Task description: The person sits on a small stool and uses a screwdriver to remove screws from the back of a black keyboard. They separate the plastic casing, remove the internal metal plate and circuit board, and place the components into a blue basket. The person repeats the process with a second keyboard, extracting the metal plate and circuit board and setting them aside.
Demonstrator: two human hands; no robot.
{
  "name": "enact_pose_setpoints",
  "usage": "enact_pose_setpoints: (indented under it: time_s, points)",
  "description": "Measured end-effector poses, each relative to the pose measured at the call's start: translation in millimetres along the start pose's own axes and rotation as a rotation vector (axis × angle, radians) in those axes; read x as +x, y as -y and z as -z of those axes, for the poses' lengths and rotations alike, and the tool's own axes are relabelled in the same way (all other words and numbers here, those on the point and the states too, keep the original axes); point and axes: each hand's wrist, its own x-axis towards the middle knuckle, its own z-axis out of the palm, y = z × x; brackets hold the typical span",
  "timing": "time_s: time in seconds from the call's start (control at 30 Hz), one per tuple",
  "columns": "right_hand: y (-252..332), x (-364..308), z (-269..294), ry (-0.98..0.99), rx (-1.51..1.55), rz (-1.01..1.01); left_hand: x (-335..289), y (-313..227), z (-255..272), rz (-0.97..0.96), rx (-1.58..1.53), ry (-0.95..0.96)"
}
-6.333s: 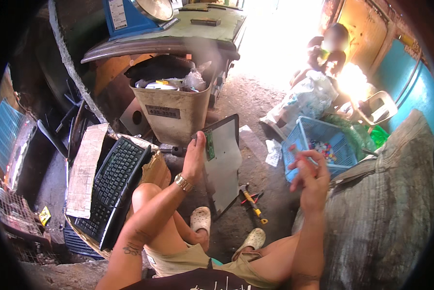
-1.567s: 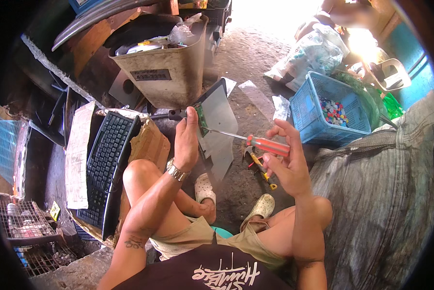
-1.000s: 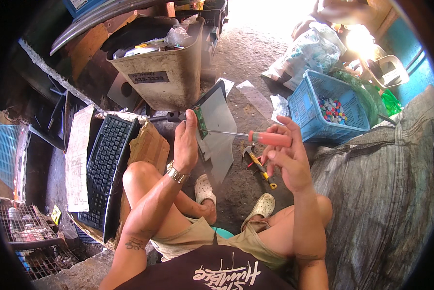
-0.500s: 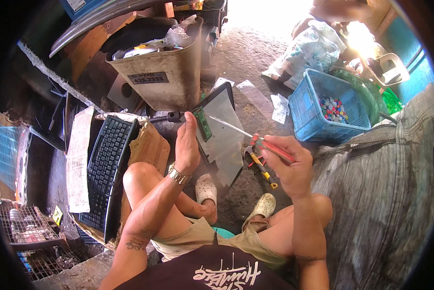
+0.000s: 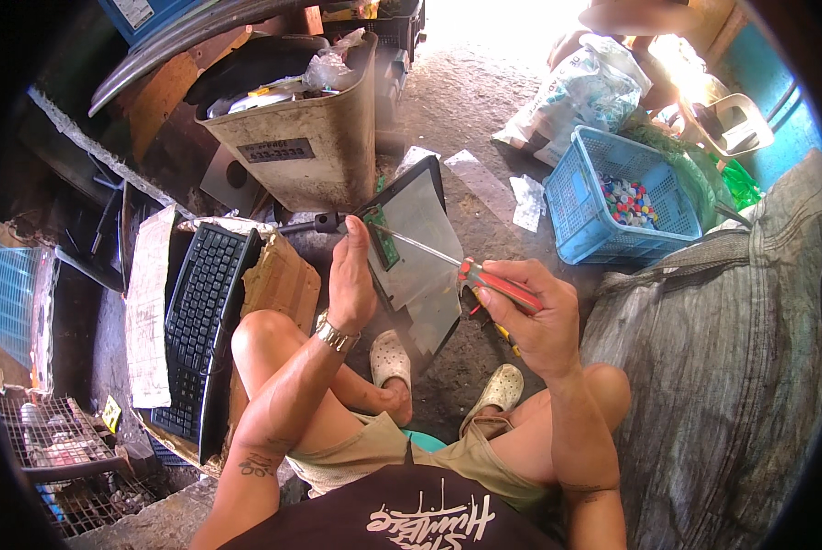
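My left hand [image 5: 350, 286] is at the left edge of a flat grey panel with a dark frame [image 5: 422, 261], thumb pointing up; its other fingers are mostly hidden. The panel is tilted in front of my feet. Along its left side runs a narrow green circuit board [image 5: 383, 240]. In my right hand [image 5: 537, 316] is a screwdriver with a red and black handle [image 5: 507, 288], fingers wrapped round it. Its thin metal shaft crosses the panel toward the circuit board; whether the tip touches the board, I cannot tell.
A black keyboard [image 5: 202, 321] lies on a cardboard box at my left. Ahead stands a dirty beige bin [image 5: 315, 165]. On the right are a blue crate [image 5: 603, 243] with coloured caps and a large woven sack [image 5: 713, 367]. A yellow-handled tool [image 5: 507, 339] lies partly hidden behind my right hand.
My right hand has moved left with the screwdriver, and its shaft reaches further over the circuit board. My left hand keeps nearly the same place at the panel's edge.
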Motion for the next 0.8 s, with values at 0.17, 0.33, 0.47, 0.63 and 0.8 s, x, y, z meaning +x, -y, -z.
enact_pose_setpoints:
  time_s: [0.17,0.33,0.47,0.63,0.8]
  points:
    - [9,1,9,-0.005,0.094,-0.243,-9,-12,-2,0.015,-0.127,0.186]
    - [2,7,23,0.006,0.215,-0.404,-4,-15,9,-0.045,0.294,0.352]
    - [-7,9,22,0.027,0.201,-0.455,-2,-10,8,-0.061,0.213,0.338]
    - [-2,9,27,0.117,0.386,-0.645,-7,-8,-1,-0.245,0.326,0.269]
    - [-5,2,16,0.210,0.443,-0.706,-1,-5,7,-0.250,0.391,0.261]
